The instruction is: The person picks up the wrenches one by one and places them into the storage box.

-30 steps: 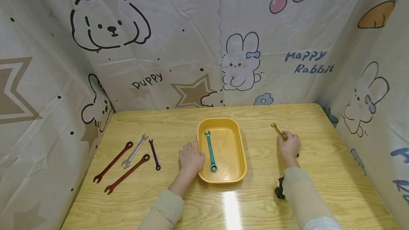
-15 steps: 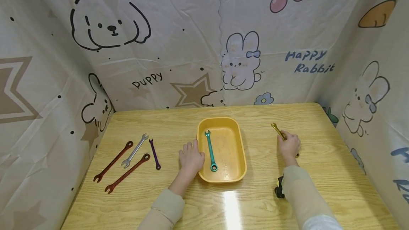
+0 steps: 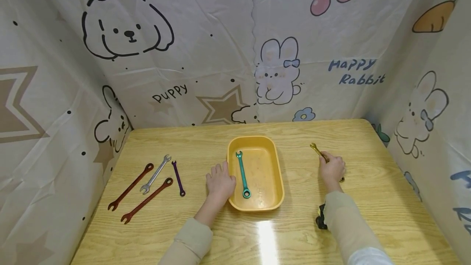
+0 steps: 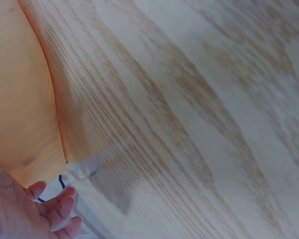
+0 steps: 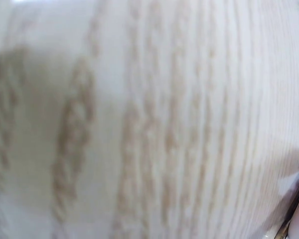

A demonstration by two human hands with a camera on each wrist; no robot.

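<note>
A yellow plastic tray (image 3: 281,191) sits mid-table with a green combination wrench (image 3: 242,175) lying inside it. My left hand (image 3: 220,181) rests against the tray's left rim, fingers extended forward. In the left wrist view, the same hand (image 4: 30,214) shows its fingers loosely bent beside the tray wall (image 4: 25,89). To the right of the tray, my right hand (image 3: 332,169) grips a gold wrench (image 3: 317,149) close over the table. Its open end sticks out toward the back left and its other end peeks out below the palm. A sliver of that wrench (image 5: 292,211) shows in the right wrist view.
Left of the tray lie two red wrenches (image 3: 129,188) (image 3: 147,200), a silver open-end wrench (image 3: 156,174) and a small purple wrench (image 3: 178,178). A black object (image 3: 321,217) is partly hidden by the right sleeve. Printed cloth (image 3: 220,52) walls the table's back and sides.
The gold wrench's open end has shifted slightly to the left, with a small move of my right hand. My left hand, the tray and the other wrenches stay put.
</note>
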